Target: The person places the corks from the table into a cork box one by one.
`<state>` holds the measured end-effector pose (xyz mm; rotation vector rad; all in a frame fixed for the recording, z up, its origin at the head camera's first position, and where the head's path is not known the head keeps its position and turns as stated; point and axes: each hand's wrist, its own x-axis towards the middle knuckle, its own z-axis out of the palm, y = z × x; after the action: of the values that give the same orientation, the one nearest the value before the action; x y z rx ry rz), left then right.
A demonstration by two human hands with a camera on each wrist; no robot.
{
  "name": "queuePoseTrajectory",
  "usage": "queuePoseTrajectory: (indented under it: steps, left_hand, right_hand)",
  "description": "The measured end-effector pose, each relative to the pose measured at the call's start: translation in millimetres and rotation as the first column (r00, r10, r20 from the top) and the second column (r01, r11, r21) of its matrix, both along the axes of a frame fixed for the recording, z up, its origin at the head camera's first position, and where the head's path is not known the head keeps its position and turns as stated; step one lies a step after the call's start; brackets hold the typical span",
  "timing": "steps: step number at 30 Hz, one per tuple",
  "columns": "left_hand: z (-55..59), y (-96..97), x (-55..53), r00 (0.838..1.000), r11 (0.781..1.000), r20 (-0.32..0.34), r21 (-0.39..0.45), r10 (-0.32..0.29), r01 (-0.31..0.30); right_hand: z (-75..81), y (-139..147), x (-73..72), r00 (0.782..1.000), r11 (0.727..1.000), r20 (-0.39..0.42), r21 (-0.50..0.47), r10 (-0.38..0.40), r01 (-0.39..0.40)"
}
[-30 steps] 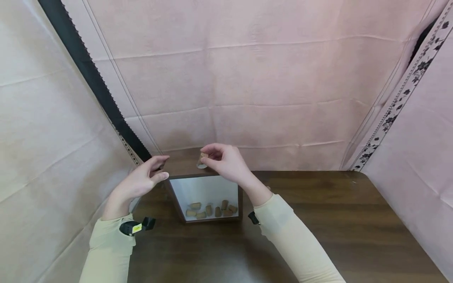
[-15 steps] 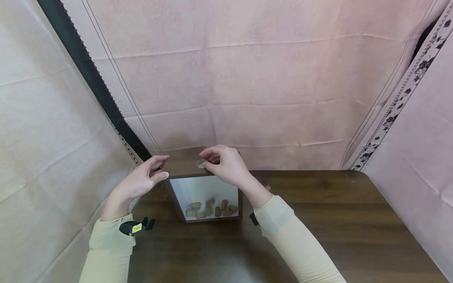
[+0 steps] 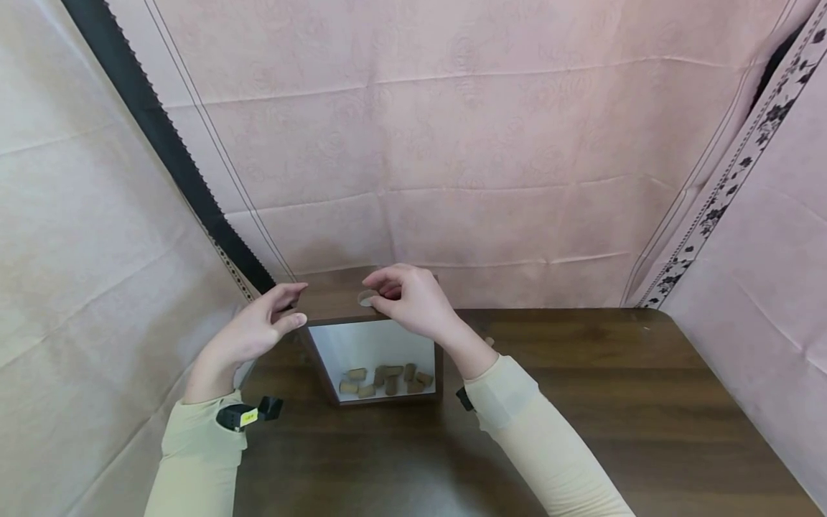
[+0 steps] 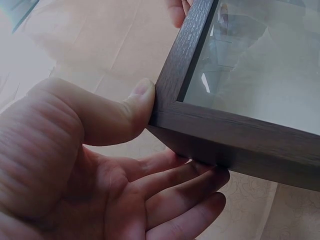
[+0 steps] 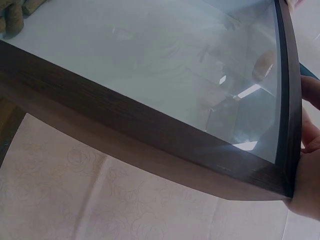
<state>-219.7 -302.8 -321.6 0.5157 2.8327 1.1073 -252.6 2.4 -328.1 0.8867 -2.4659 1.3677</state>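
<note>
A dark wood shadow box with a glass front (image 3: 374, 403) stands on the table. Several wine corks (image 3: 366, 391) lie in its bottom against a pale back. My left hand (image 3: 248, 330) is at the upper left corner; in the left wrist view its thumb presses the frame edge (image 4: 167, 107), and its fairly straight fingers touch the side. Over the box top hovers my right hand (image 3: 413, 301), fingers bent, thumb and forefinger apart beside a pale round opening (image 3: 366, 298). No cork shows between them. Part of this hand (image 5: 311, 135) appears at the right wrist view's edge.
Brown wooden table (image 3: 581, 402) extends to the right and front. Pinkish cloth (image 3: 517, 158) hangs behind, with more cloth close on the left (image 3: 116, 287) and right. A small beige thing (image 3: 489, 341) sits beside my right forearm, mostly hidden.
A cork pinched in my right hand over the opening was let go. It fell inside the box and landed among the others, shifting a few. My left hand has hardly moved.
</note>
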Motion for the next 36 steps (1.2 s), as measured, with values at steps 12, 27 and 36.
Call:
queuePoseTrajectory:
  steps: [12,27,36]
  left_hand:
    - [0.7,-2.3,0.8,1.000,1.000,0.001,-0.001,0.010,-0.010]
    - [-0.4,1.1,1.7,1.000,1.000,0.013,0.014,0.009,-0.009]
    - [-0.2,0.1,-0.5,1.000,1.000,0.008,0.006,0.010,-0.010]
  right_hand:
    - [3.7,0,1.1,1.000,1.000,-0.014,-0.018,0.004,-0.004]
    - [-25.2,49,-0.8,0.998,0.824,0.036,-0.562,-0.057,0.068]
    - [-65.6,89,-9.6,0.978,0.741,0.190,-0.645,-0.082,0.188]
